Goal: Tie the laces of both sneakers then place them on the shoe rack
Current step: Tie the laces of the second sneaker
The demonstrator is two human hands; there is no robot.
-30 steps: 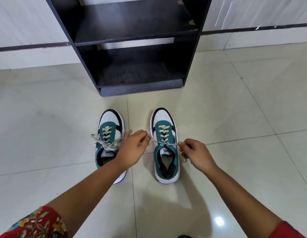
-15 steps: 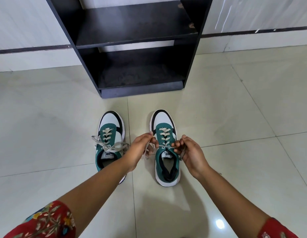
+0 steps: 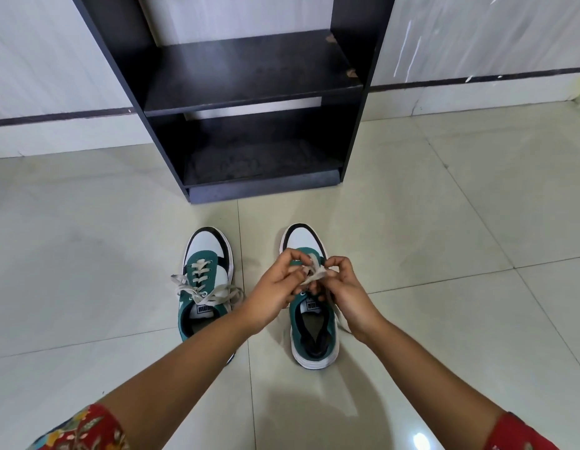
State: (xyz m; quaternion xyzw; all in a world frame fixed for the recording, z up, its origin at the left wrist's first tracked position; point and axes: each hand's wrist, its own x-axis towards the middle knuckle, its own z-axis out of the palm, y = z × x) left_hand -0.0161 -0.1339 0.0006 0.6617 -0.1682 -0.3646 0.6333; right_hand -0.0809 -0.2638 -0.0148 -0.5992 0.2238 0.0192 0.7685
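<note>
Two green, white and black sneakers stand side by side on the tiled floor, toes toward the rack. The left sneaker [image 3: 206,280] has its cream laces in a loose bow across the tongue. Over the right sneaker [image 3: 314,332], my left hand [image 3: 275,293] and my right hand [image 3: 347,293] meet above the tongue. Both pinch the cream laces [image 3: 314,271] of that shoe, which are bunched between my fingertips. The black shoe rack [image 3: 249,89] stands just beyond the toes, with two bare shelves.
Pale glossy floor tiles [image 3: 460,222] spread to both sides of the sneakers. A white wall with a dark stripe [image 3: 477,81] runs behind the rack.
My hands have come together from pulling the laces apart sideways, and now hold them bunched above the right sneaker's tongue. The view has tilted up, showing more of the rack.
</note>
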